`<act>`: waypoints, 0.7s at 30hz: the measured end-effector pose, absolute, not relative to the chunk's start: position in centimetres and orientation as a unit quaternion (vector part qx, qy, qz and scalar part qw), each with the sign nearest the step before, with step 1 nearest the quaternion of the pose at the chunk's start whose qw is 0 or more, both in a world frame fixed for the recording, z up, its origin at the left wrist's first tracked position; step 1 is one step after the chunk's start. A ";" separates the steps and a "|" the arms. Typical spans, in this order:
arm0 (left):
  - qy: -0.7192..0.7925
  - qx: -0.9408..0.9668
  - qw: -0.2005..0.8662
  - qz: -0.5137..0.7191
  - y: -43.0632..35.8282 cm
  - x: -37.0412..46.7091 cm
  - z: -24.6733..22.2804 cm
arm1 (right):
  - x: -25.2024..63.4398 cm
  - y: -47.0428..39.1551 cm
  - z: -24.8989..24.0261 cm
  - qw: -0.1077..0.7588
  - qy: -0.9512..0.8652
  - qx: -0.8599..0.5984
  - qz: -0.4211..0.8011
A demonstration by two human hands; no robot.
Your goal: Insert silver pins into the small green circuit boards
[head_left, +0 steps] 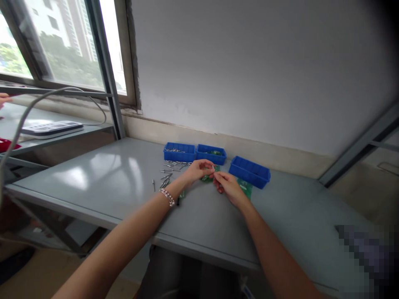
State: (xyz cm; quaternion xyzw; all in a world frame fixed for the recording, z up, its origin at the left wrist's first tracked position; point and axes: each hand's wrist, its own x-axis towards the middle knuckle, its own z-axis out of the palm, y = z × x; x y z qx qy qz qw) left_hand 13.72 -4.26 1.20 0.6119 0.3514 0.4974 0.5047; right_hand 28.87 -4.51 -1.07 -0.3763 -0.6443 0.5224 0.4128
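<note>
My left hand (201, 170) and my right hand (229, 187) meet fingertip to fingertip above the table. A small whitish pin-like piece (213, 167) shows at the left fingertips; its kind is too small to make out. My right hand's thumb and finger are pinched together against the same spot, and what they grip is hidden. Green printed plastic (217, 168) lies behind and under the hands. Left of them, several metal blind rivets (165, 180) are scattered on the table. Another green packet (245, 187) lies beyond my right wrist.
Three blue bins stand along the wall: a left bin (180, 157) with small metal pieces, a middle bin (211, 158) with green packets, and a right bin (249, 171). Grey table (102, 178). A scale-like device (51, 129) and another person's hand (4, 99) are at far left.
</note>
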 end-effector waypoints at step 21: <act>0.352 0.625 0.495 0.491 -3.5 13.3 0.9 | 28.8 -4.4 -0.8 0.470 -0.644 -0.407 0.446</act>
